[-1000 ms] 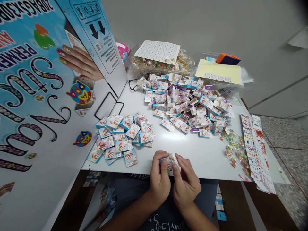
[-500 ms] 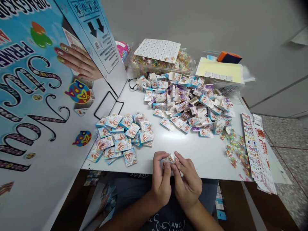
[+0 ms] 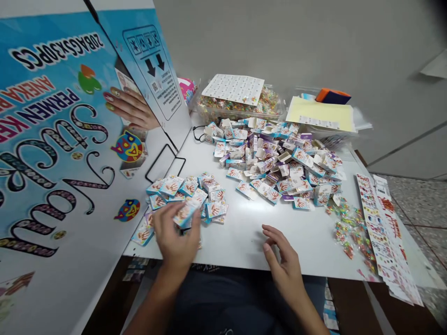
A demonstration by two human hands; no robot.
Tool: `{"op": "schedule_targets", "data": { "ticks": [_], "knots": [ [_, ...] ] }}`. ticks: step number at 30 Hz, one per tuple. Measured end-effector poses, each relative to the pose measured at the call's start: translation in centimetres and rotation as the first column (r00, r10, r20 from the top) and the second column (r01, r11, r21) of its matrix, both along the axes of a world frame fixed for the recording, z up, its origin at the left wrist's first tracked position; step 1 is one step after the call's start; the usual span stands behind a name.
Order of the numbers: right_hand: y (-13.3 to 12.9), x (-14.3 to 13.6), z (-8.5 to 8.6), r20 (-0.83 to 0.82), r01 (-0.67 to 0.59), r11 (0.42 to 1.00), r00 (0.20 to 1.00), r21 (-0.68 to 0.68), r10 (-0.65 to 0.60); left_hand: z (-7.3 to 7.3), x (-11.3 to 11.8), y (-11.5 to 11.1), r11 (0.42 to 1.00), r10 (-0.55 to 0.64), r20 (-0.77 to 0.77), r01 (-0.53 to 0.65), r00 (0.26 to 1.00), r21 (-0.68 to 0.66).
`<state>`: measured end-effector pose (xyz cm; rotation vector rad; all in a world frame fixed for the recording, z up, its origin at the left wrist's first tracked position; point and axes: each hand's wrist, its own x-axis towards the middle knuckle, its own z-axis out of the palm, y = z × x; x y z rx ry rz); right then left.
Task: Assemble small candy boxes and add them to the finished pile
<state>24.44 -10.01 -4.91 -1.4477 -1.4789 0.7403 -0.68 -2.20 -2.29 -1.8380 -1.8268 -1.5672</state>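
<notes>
My left hand (image 3: 177, 235) holds a small printed candy box (image 3: 186, 212) between thumb and fingers, just over a pile of closed candy boxes (image 3: 171, 185) at the left of the white table (image 3: 240, 242). Part of that pile is hidden behind the hand. Near the table's front edge my right hand (image 3: 283, 256) hovers with its fingers apart and holds nothing. Beyond both hands lies a larger heap of small boxes (image 3: 267, 190), several with their end flaps up.
Wrapped candies (image 3: 349, 228) lie at the right beside long sticker strips (image 3: 375, 223). At the back stand a clear tub of candies (image 3: 209, 109) under a sticker sheet (image 3: 233, 88) and another tub under yellow paper (image 3: 319, 111). A big printed carton (image 3: 87, 260) rises at the left.
My hands have come apart. The left has carried a small candy box left to the closed-box pile, while the right has let go and opened. The view has shifted slightly.
</notes>
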Motion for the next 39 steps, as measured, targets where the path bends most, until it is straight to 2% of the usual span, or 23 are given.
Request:
{"op": "schedule_targets", "data": {
  "ticks": [3, 6, 9, 13, 15, 16, 19, 22, 24, 26, 29, 32, 35, 39],
  "knots": [
    [-0.1, 2.4, -0.5, 0.115, 0.062, 0.997, 0.991, 0.047, -0.067, 0.5, -3.4, 3.3, 0.993, 0.119, -0.141, -0.120, 0.983, 0.000],
    [-0.5, 5.9, 0.2, 0.246, 0.148, 0.974, 0.951, 0.169, -0.187, 0.5, -4.9, 4.9, 0.974, 0.143, -0.200, -0.174, 0.969, -0.145],
    [-1.3, 10.4, 2.1, 0.351, 0.271, 0.930, 0.870, 0.247, -0.347, 0.6, -4.6, 4.3, 0.948, 0.112, -0.223, -0.171, 0.968, -0.269],
    [-2.9, 15.2, 4.5, 0.376, 0.494, 0.835, 0.745, 0.244, -0.551, 0.7, -3.2, 2.0, 0.913, 0.110, -0.219, -0.185, 0.970, -0.364],
    [-3.6, 15.8, 4.4, 0.371, 0.532, 0.807, 0.717, 0.258, -0.591, 0.3, -2.3, 1.0, 0.902, 0.111, -0.233, -0.196, 0.966, -0.385],
    [-3.7, 15.6, 3.9, 0.373, 0.518, 0.812, 0.721, 0.271, -0.584, 0.0, -2.0, 0.6, 0.899, 0.114, -0.250, -0.207, 0.962, -0.386],
    [-3.3, 12.2, 1.2, 0.394, 0.342, 0.895, 0.809, 0.286, -0.435, -1.0, -1.3, 0.4, 0.894, 0.149, -0.305, -0.260, 0.941, -0.366],
    [-1.1, 5.9, -1.1, 0.402, 0.034, 0.975, 0.907, 0.218, -0.122, -1.6, -1.3, 0.9, 0.895, 0.185, -0.339, -0.301, 0.922, -0.329],
    [1.2, 1.4, -1.5, 0.399, -0.122, 0.983, 0.915, 0.134, 0.059, -1.7, -1.4, 1.3, 0.895, 0.194, -0.348, -0.310, 0.917, -0.320],
    [4.0, -2.6, -1.4, 0.378, -0.250, 0.965, 0.904, 0.085, 0.201, -1.6, -1.5, 1.7, 0.895, 0.194, -0.348, -0.311, 0.917, -0.321],
    [8.4, -6.6, -1.0, 0.293, -0.326, 0.945, 0.907, 0.039, 0.301, -1.5, -1.4, 2.2, 0.902, 0.192, -0.323, -0.296, 0.927, -0.313],
    [12.1, -9.0, -1.1, 0.169, -0.354, 0.935, 0.921, -0.019, 0.352, -1.5, -1.3, 2.7, 0.912, 0.193, -0.303, -0.284, 0.933, -0.295],
    [14.3, -10.6, -1.2, 0.067, -0.356, 0.933, 0.931, -0.047, 0.359, -1.7, -1.4, 3.3, 0.915, 0.182, -0.307, -0.276, 0.934, -0.295],
    [16.1, -12.0, -1.1, 0.064, -0.321, 0.946, 0.944, -0.045, 0.323, -1.8, -1.6, 3.9, 0.914, 0.169, -0.303, -0.264, 0.938, -0.309]
  ]
}}
